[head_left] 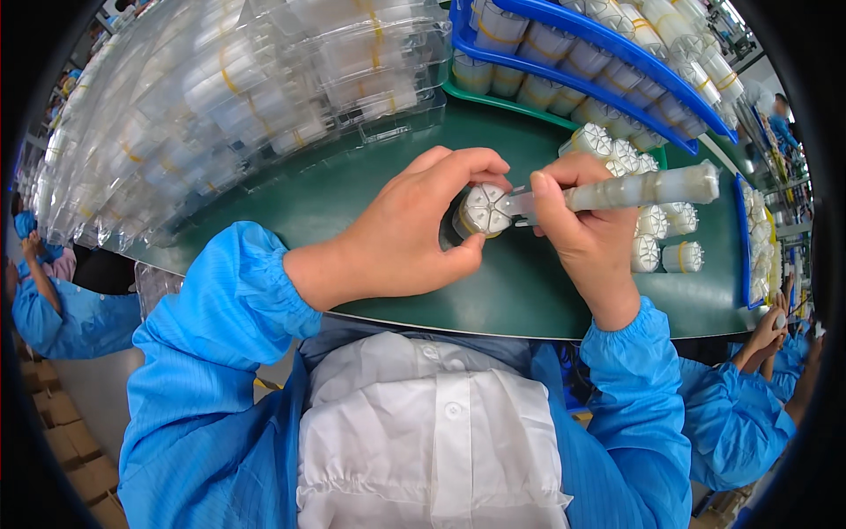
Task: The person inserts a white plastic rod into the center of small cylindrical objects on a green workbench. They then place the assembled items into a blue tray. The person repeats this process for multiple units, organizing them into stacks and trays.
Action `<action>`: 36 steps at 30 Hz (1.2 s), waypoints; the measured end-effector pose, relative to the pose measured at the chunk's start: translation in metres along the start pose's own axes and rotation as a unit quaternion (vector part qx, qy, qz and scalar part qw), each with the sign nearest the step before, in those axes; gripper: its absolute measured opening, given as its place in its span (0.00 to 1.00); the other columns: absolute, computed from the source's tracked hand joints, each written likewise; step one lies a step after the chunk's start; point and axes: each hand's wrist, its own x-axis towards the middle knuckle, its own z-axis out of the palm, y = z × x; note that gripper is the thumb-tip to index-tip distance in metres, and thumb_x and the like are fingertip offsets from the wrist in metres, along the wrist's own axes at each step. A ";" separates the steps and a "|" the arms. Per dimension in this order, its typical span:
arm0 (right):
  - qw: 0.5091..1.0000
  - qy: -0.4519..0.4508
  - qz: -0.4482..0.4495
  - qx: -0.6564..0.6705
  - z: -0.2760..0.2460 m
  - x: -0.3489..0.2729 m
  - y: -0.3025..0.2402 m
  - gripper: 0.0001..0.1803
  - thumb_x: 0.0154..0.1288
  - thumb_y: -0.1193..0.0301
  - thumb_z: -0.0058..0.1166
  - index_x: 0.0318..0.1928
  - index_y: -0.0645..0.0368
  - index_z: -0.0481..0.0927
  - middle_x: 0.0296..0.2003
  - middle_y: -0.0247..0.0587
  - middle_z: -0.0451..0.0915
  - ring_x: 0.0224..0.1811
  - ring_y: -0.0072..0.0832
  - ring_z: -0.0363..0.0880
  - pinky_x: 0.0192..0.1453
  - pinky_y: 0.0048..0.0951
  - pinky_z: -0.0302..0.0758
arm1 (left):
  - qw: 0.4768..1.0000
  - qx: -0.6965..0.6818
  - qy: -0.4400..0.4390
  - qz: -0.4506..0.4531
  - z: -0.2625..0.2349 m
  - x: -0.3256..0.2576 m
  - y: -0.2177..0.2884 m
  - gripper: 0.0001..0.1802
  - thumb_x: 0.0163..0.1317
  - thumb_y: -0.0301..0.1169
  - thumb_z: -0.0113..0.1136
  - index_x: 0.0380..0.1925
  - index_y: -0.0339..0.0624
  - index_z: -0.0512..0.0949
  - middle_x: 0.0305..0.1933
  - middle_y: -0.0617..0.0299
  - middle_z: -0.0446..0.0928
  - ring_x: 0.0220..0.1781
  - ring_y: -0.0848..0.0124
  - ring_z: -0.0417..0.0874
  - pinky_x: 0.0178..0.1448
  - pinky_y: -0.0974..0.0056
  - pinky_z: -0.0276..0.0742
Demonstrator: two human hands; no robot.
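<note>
A small white cylindrical part [483,212] with a spoked end face sits just above the green counter [352,220], near its middle, where our left hand [401,234] grips it with fingers curled and clamped round its body. Our right hand [582,234] has its fingers closed round a long, pale translucent tool [634,189], whose flat tip meets the spoked face of the part. In our judgement, the step goes best with the part held steady and square to the tool, the tip kept centred on the face and the pressure light, since a slip could skid across the spokes. To the right of our hands a cluster of like white parts [648,225] stands on the counter, some touching one another. Beyond them, blue trays [573,66] loaded with rows of similar cylinders line the far edge, and stacks of clear plastic trays [229,97] rise to the left. We wear blue sleeves [220,326] over a white garment; another person in blue works at each side, their hands well apart from ours.
</note>
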 end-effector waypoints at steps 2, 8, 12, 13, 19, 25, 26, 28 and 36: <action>1.000 -0.011 0.008 -0.002 0.001 0.000 0.002 0.08 0.65 0.74 0.64 0.29 0.63 0.80 0.22 0.32 0.77 0.24 0.16 0.71 0.27 0.23 0.65 | 1.000 0.008 0.006 0.008 0.000 0.000 0.001 0.38 0.50 0.27 0.73 0.63 0.42 0.69 0.56 0.57 0.76 0.56 0.61 0.78 0.57 0.58 0.75; 0.999 -0.015 0.023 -0.047 0.002 0.001 0.000 0.08 0.63 0.75 0.65 0.29 0.63 0.80 0.22 0.35 0.77 0.23 0.20 0.72 0.26 0.25 0.66 | 0.998 0.063 0.007 0.005 0.001 0.002 0.000 0.32 0.51 0.30 0.77 0.56 0.40 0.74 0.52 0.56 0.75 0.51 0.59 0.78 0.53 0.61 0.76; 0.983 0.022 -0.154 -0.101 -0.007 -0.005 -0.002 0.06 0.60 0.75 0.67 0.29 0.61 0.82 0.25 0.39 0.79 0.24 0.32 0.76 0.26 0.31 0.70 | 0.992 0.110 0.054 0.010 0.000 0.003 -0.003 0.28 0.53 0.29 0.76 0.53 0.40 0.75 0.51 0.55 0.76 0.50 0.59 0.79 0.51 0.62 0.76; 0.978 0.008 -0.176 -0.115 -0.010 -0.010 -0.006 0.06 0.59 0.75 0.67 0.29 0.60 0.81 0.25 0.39 0.79 0.23 0.32 0.76 0.25 0.32 0.70 | 0.987 0.139 0.076 0.021 -0.001 0.005 -0.006 0.27 0.53 0.29 0.76 0.53 0.40 0.75 0.51 0.55 0.76 0.50 0.60 0.79 0.51 0.62 0.77; 0.929 -0.074 -0.268 -0.245 -0.024 -0.068 -0.006 0.10 0.52 0.74 0.70 0.30 0.56 0.78 0.25 0.36 0.77 0.22 0.32 0.78 0.24 0.33 0.74 | 0.952 0.275 0.125 0.053 -0.002 0.012 0.012 0.30 0.51 0.30 0.75 0.54 0.39 0.76 0.55 0.52 0.75 0.57 0.52 0.76 0.59 0.52 0.73; 0.957 0.031 -0.155 -0.242 -0.067 -0.098 0.009 0.08 0.55 0.74 0.68 0.30 0.57 0.80 0.23 0.38 0.77 0.21 0.34 0.78 0.24 0.34 0.73 | 0.919 0.318 0.042 0.228 0.034 0.022 0.042 0.31 0.48 0.30 0.75 0.55 0.41 0.77 0.56 0.55 0.76 0.60 0.55 0.74 0.62 0.52 0.71; 0.962 0.044 -0.126 -0.239 -0.072 -0.101 0.010 0.07 0.57 0.74 0.67 0.29 0.58 0.80 0.23 0.39 0.78 0.21 0.35 0.78 0.25 0.34 0.72 | 0.924 0.284 0.035 0.254 0.045 0.029 0.045 0.30 0.49 0.30 0.74 0.54 0.40 0.77 0.55 0.55 0.76 0.60 0.55 0.74 0.62 0.53 0.71; 0.967 0.065 -0.114 -0.221 -0.077 -0.107 0.017 0.06 0.58 0.75 0.67 0.29 0.58 0.80 0.23 0.39 0.78 0.21 0.34 0.78 0.25 0.34 0.72 | 0.935 0.238 0.027 0.263 0.068 0.050 0.054 0.29 0.50 0.30 0.73 0.54 0.38 0.77 0.55 0.55 0.76 0.59 0.56 0.74 0.61 0.55 0.71; 0.993 0.070 0.046 -0.087 -0.080 -0.105 0.014 0.08 0.63 0.73 0.64 0.29 0.62 0.81 0.24 0.35 0.80 0.23 0.22 0.75 0.27 0.27 0.70 | 0.930 0.280 0.008 0.239 0.096 0.084 0.049 0.29 0.53 0.32 0.72 0.55 0.37 0.76 0.52 0.54 0.77 0.55 0.55 0.76 0.60 0.53 0.73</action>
